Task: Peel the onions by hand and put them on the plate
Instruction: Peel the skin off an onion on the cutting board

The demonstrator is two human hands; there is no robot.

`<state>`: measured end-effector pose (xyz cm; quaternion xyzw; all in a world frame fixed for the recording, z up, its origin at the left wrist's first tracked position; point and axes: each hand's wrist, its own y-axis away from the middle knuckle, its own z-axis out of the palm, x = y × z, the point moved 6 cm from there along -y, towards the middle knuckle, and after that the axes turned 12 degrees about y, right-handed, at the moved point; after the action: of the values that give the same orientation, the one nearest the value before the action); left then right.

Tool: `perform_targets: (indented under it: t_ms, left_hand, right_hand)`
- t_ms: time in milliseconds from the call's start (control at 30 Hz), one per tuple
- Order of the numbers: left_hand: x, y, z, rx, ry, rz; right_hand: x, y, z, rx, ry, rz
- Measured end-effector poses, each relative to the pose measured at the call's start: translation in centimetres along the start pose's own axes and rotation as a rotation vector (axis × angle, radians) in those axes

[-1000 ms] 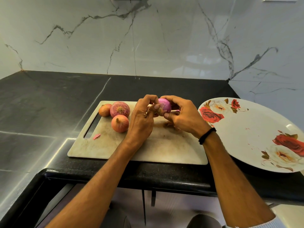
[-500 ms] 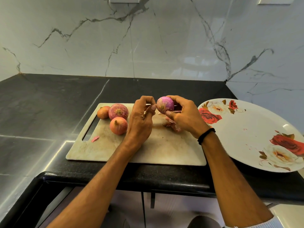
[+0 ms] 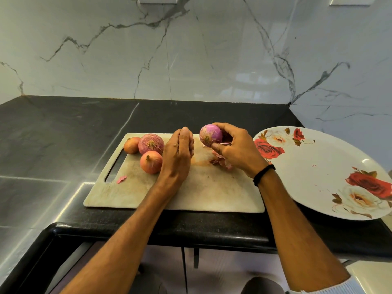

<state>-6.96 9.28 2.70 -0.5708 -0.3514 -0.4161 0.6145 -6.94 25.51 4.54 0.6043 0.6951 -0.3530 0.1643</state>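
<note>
1. The onion (image 3: 210,135) is in the air over the far side of the board (image 3: 212,192), root end toward us. It is mostly bare and purple, with what looks like a little dry skin round the root
2. Our right hand (image 3: 237,149) grips it, fingers curled over the top and thumb below. We judge a light hold best, so that we can turn it
3. Our left hand (image 3: 178,149) is just beside the onion but apart from it, fingers straight and together, with nothing in it that we can see. We think it should pinch the skin at the root and pull toward the tip
4. Peels (image 3: 220,160) lie on the board under the right hand, and new ones belong there too. The plate (image 3: 318,172), just right of the board, has no onion on it yet
5. The other onions (image 3: 151,162), three in all, sit unpeeled at the board's left
</note>
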Motion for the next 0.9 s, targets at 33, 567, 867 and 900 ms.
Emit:
perform_targets:
  t_ms: [33,567,867,900]
  left_hand:
    - [-0.01,0.02,0.06,-0.012,-0.020,-0.003]
    - [-0.33,-0.18,0.31,-0.094,0.005,-0.008]
    - [-0.28,-0.26,0.20,-0.085,0.051,0.005]
    - [-0.25,-0.27,0.19,-0.085,0.049,0.010]
  right_hand:
    - [0.00,0.01,0.00,0.002,-0.001,0.001]
    - [0.05,-0.09,0.15,0.001,0.007,-0.002]
    - [-0.03,-0.03,0.17,-0.006,0.012,-0.003]
    - [-0.01,-0.04,0.16,-0.007,0.011,-0.004]
